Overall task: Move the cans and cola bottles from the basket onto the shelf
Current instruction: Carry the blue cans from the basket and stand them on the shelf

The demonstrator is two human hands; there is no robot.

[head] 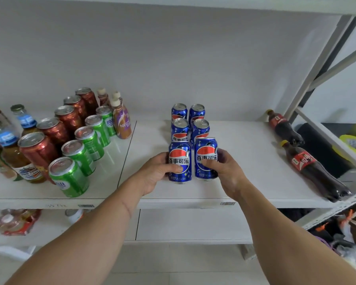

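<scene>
While each hand holds one blue cola can upright at the front of the shelf (245, 190), what matters for the coming move is that both cans stand directly in front of the two short rows already there, with their long axes vertical. The left hand (159, 173) wraps the left front can (179, 162) from its outer left side, thumb across the label; the right hand (224, 171) wraps the right front can (206, 158) from its outer right side in the same way. So each grip is closed on its own can, and the two cans sit just beside each other. Whether their bases rest fully on the shelf I cannot tell. Behind them stand four more blue cans (190, 122), two deep in two columns. Judging by this, the hands need only release outward and toward the person. Two cola bottles (308, 163) lie on their sides well to the right; the basket is not in view.
</scene>
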